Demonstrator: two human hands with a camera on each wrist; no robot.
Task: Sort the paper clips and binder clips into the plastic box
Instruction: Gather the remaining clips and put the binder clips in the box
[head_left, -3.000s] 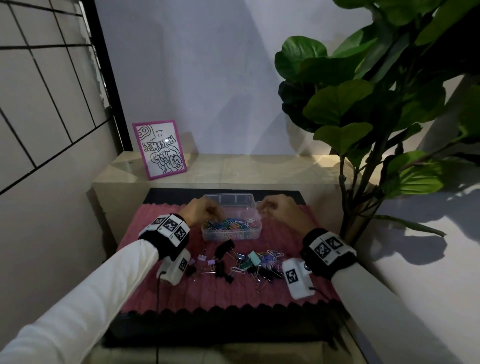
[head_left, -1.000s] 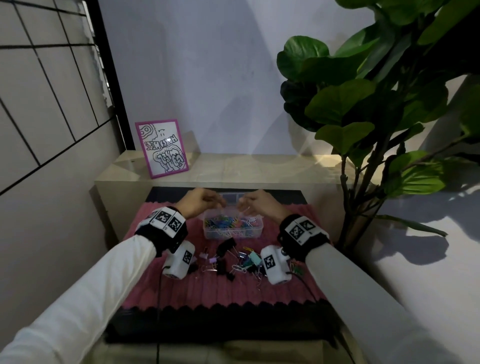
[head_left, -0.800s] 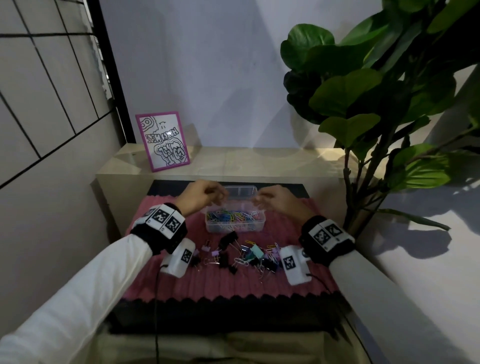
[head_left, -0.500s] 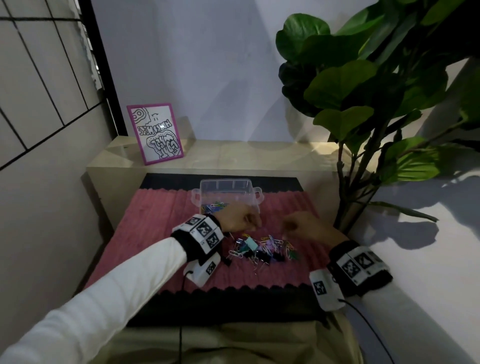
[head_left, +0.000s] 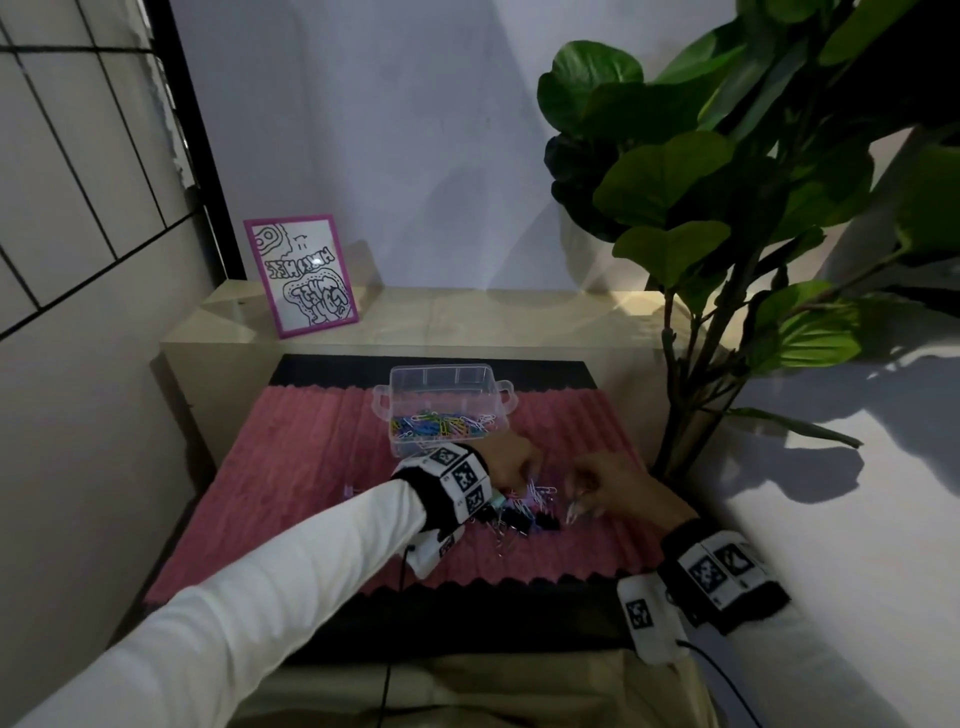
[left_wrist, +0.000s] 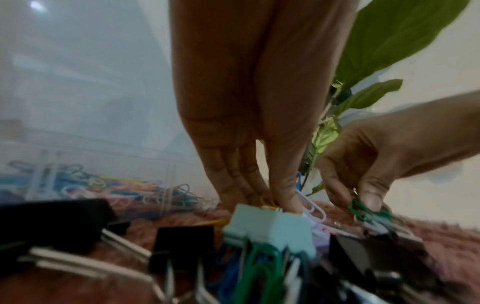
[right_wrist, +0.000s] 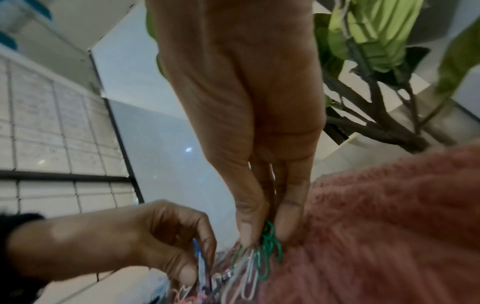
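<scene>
On the pink mat (head_left: 311, 467) before the plastic box (head_left: 444, 410), left hand (left_wrist: 259, 123) and right hand (right_wrist: 259, 144) each pinch tangled paper clips (right_wrist: 267, 246); linked binder clips (left_wrist: 270, 230) may get dragged along.

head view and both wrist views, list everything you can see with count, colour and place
clear plastic box: one, transparent, far middle of the mat, holds coloured paper clips
loose paper clips: many, mixed colours, in a pile on the mat near the box
black binder clips: several, in the pile
pale teal binder clip: one, in the pile by the left fingers
pink ribbed mat: one, on the table
pink-framed drawing: one, leaning at the back left of the shelf
leafy green plant: one, right side
left hand: grip pinching white and blue paper clips
right hand: grip pinching green paper clips
</scene>
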